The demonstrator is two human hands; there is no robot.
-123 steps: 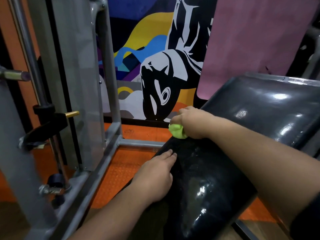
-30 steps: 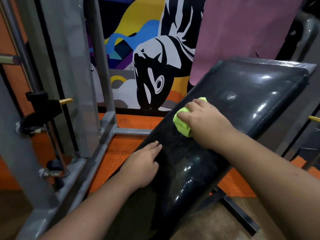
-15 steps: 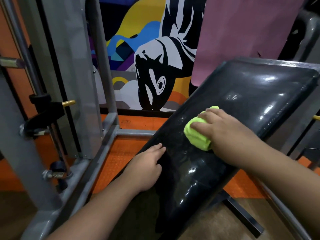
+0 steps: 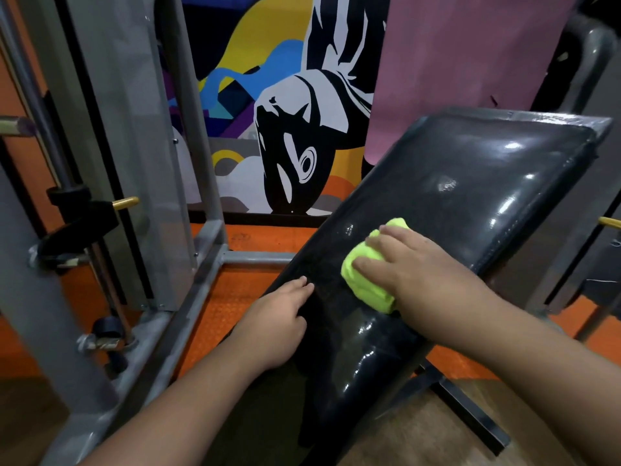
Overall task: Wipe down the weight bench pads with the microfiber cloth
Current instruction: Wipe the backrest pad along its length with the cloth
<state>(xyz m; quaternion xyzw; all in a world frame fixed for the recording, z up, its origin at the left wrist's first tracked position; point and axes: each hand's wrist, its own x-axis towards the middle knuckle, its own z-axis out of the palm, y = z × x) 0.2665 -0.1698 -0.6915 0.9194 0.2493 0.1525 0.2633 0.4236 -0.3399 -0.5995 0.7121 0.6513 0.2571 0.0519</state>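
A glossy black bench pad (image 4: 470,183) slopes from lower centre up to the right. My right hand (image 4: 416,274) presses a bunched lime-green microfiber cloth (image 4: 364,274) flat against the middle of the pad, fingers spread over the cloth. My left hand (image 4: 275,327) rests palm down on the pad's left edge, a little below the cloth, holding nothing. Wet streaks shine on the lower part of the pad.
A grey steel rack frame (image 4: 141,163) with a black hook and a brass pin (image 4: 126,202) stands to the left. Orange floor matting (image 4: 235,297) lies under the bench. A painted mural (image 4: 289,129) and a pink mat (image 4: 463,62) cover the wall behind. A black bench foot (image 4: 470,412) crosses the floor at lower right.
My right hand has slid the cloth from the pad's left edge down and rightward to its middle. My left hand has stayed on the left edge.
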